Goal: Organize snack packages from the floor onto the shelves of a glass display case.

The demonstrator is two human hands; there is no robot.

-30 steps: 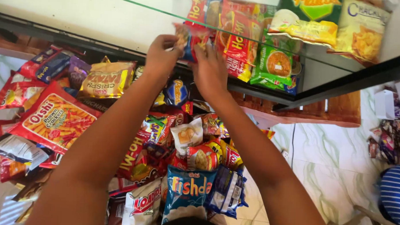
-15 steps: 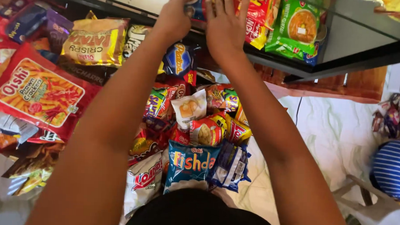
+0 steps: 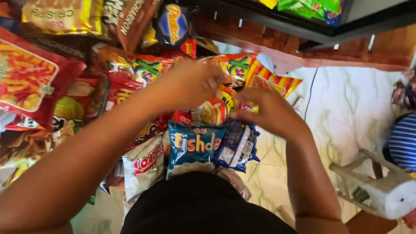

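Both hands, left hand (image 3: 190, 84) and right hand (image 3: 263, 112), fingers pinching one small red snack packet (image 3: 213, 111) atop the heap; loose neighbouring packets beneath could slide off.

1. At the centre of the frame, the left hand (image 3: 186, 86) and the right hand (image 3: 266, 110) both close on a small red and yellow snack packet (image 3: 213, 111); fingers pinch its edges.
2. Just below it lies a blue fish-snack bag (image 3: 193, 146); beside that, a dark blue packet (image 3: 237, 145).
3. At far left, a large red chip bag (image 3: 22, 76); at upper right, a dark shelf edge (image 3: 312, 30); at lower right, a white stool (image 3: 380, 187).
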